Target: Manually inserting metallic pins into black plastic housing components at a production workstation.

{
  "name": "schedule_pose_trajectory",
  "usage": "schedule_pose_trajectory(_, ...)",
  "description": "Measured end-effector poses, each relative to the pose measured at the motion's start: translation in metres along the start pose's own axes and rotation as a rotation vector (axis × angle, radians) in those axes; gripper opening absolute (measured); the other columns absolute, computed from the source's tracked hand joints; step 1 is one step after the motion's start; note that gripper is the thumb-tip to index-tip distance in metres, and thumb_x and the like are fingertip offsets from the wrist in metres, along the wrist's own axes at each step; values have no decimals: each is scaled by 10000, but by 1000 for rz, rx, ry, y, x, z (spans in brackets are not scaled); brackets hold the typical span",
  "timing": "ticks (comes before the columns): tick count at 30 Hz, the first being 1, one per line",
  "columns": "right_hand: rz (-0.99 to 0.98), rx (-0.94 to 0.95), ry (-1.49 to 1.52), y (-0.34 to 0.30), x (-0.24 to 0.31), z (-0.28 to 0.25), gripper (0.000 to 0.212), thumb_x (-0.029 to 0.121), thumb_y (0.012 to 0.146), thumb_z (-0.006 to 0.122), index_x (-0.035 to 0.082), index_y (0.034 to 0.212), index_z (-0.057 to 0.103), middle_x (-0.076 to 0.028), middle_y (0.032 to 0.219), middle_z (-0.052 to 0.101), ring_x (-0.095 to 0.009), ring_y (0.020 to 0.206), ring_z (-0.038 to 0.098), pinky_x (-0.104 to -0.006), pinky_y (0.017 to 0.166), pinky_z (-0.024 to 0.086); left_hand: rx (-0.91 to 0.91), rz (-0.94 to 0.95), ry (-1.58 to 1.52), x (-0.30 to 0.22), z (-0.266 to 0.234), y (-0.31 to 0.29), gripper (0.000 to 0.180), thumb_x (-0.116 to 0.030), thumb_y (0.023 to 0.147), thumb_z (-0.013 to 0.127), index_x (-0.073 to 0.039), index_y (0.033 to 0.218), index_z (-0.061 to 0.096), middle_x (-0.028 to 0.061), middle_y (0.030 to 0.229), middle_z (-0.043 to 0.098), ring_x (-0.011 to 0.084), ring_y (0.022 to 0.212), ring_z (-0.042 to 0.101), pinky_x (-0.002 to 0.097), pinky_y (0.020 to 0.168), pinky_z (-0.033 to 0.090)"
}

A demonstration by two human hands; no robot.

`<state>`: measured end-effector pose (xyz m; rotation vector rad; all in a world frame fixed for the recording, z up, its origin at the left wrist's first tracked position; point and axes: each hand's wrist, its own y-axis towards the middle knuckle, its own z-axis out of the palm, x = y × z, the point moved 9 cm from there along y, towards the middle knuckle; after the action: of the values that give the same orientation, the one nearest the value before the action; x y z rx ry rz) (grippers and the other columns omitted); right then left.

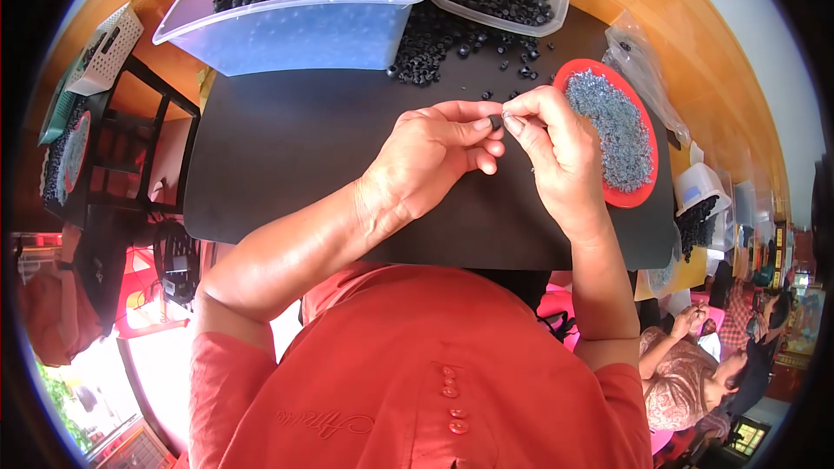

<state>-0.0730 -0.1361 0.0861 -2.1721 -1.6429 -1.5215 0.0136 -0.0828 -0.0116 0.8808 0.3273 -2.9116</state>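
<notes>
Over the dark table my left hand (426,152) is closed in a pinch on a small black round part (496,122), held between thumb and forefinger. Its other fingers are loosely curled. Right beside that part, the thumb and forefinger of my right hand (560,143) are pinched together. Whatever they grip is too small to make out; a pale glint shows at their tips. Close to my right hand lies a red plate (645,193) heaped with small silvery metal pieces (612,135). Beyond my hands, loose black parts (421,61) are spilled on the table.
A large clear bin (304,39) and a smaller clear tub (558,13), both with black parts, stand at the table's far side. A plastic bag (647,74) lies past the plate. Other people (686,373) sit at right; another person (52,313) is at left.
</notes>
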Motion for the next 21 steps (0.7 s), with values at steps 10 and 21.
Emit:
schedule_pose_trajectory(10,-86,-67,-37,-2,8,-6,73,-57,883,637,-19,936,605,-70,892,617,-93,735,558,-214,660,450,33,-24,-53,-2,-3,3,219,-50,986,512,57,1167,572,133,1014,629,221,886,610,336,778,493)
schedule_pose_trajectory(21,-142,-90,-115,0,18,0,125,-111,843,607,-5,904,582,-102,813,576,-210,703,604,-308,619,489,9,4,-22,-5,-1,0,149,-9,940,588,72,1058,628,128,922,661,213,809,654,334,708,545)
